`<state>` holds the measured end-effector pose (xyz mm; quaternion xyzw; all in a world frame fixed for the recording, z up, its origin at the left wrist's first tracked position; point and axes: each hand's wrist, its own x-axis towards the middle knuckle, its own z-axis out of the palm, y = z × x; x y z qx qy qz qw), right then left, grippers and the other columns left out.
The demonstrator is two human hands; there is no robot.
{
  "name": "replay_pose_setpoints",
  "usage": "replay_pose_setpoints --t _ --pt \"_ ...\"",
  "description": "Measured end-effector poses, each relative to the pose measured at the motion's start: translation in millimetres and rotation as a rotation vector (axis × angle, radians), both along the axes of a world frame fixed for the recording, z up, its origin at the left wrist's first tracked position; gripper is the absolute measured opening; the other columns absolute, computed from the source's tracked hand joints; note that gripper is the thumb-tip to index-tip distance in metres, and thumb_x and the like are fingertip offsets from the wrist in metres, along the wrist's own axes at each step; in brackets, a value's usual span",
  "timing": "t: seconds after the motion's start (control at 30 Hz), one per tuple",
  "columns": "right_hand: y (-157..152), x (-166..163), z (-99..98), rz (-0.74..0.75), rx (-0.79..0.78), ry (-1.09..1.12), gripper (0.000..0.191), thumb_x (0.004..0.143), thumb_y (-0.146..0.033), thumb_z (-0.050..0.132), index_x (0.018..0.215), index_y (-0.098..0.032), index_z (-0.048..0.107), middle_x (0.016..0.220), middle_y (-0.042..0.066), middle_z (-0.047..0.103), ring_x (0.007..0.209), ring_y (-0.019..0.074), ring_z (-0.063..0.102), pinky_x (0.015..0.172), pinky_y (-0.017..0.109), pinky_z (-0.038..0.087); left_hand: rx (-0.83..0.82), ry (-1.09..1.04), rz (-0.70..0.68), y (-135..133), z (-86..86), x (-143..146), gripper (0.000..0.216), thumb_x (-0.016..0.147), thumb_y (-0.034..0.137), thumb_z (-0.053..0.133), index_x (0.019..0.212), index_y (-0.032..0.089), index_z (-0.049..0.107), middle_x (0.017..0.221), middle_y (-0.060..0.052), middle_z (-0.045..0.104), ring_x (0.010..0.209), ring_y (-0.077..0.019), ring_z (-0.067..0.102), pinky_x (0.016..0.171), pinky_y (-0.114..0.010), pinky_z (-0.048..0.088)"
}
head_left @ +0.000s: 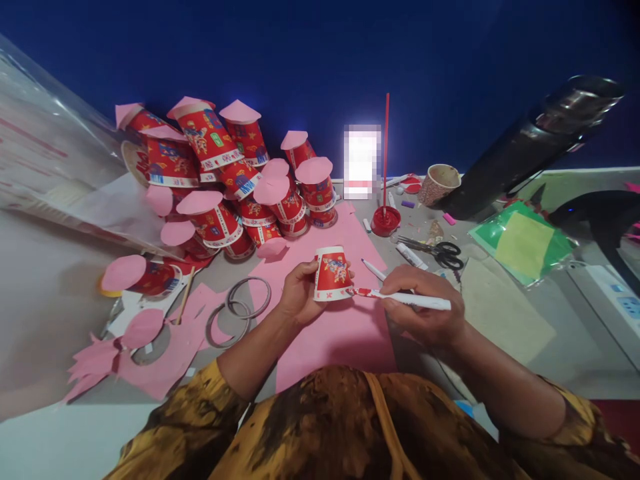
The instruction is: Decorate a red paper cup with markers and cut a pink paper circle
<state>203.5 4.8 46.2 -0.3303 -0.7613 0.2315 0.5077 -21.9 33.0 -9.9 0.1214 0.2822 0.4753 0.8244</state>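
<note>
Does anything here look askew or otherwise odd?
Yes. A cup at far left lies on its side, as if toppled. The marker in the right hand has red blotches near its tip, perhaps smeared ink.

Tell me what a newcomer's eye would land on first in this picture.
Probably the pile of red cups with pink paper tops, heaped at the back left against the deep blue wall. Next, the bright pixelated rectangle at the back, just right of centre. Then, front and centre, the left hand holding a single red cup wide end down, while the right hand holds a white marker with its red-stained end by the cup's lower band.
</note>
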Motion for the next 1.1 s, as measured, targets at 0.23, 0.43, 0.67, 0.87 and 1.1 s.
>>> replay_pose_setpoints --t 0.23,0.43,0.67,0.87,1.1 --pt "0.8 -1.2 -1.3 0.039 -0.018 -0.012 0.010 0.088 -0.013 0.068 0.086 -0.023 0.072 0.071 0.002 0.075 0.063 0.0179 0.071 0.061 0.029 0.057 0.002 0.001 0.004 0.6 -0.3 0.5 0.057 0.082 0.025 0.060 0.136 0.007 0.065 0.109 -0.018 0.082 0.093 -0.0332 0.080 0.091 -0.050 0.062" --pt "-0.5 1.5 -2.0 0.009 -0.052 0.023 0.008 0.088 -0.016 0.069 0.086 -0.023 0.072 0.072 0.003 0.076 0.063 0.0194 0.071 0.060 0.031 0.056 -0.001 0.003 0.003 0.3 -1.0 -1.1 0.055 0.082 0.026 0.062 0.133 0.007 0.066 0.109 -0.018 0.082 0.094 -0.0330 0.080 0.091 -0.049 0.062" --pt "-1.7 -0.3 -0.4 0.039 -0.026 -0.012 0.008 0.089 -0.015 0.068 0.086 -0.022 0.071 0.071 0.004 0.076 0.062 0.0182 0.071 0.059 0.030 0.056 0.013 0.009 0.004 -0.2 -2.6 -1.5 0.056 0.082 0.026 0.062 0.134 0.007 0.066 0.109 -0.018 0.083 0.095 -0.0350 0.080 0.093 -0.052 0.061" --pt "-0.3 -2.3 -1.0 0.061 -0.011 -0.014 0.008 0.089 -0.014 0.068 0.087 -0.021 0.071 0.071 0.003 0.076 0.062 0.0170 0.071 0.059 0.028 0.055 0.021 0.013 0.002 0.2 -3.1 0.2 0.059 0.080 0.025 0.062 0.136 0.006 0.064 0.109 -0.018 0.082 0.093 -0.0340 0.080 0.095 -0.054 0.060" --pt "-1.1 0.4 1.2 0.052 -0.030 0.007 0.009 0.090 -0.014 0.069 0.088 -0.022 0.071 0.072 0.003 0.075 0.063 0.0171 0.070 0.060 0.028 0.054 0.016 0.015 0.001 -0.4 -3.7 -1.1 0.055 0.081 0.025 0.064 0.132 0.007 0.066 0.111 -0.019 0.082 0.096 -0.0336 0.079 0.093 -0.052 0.061"
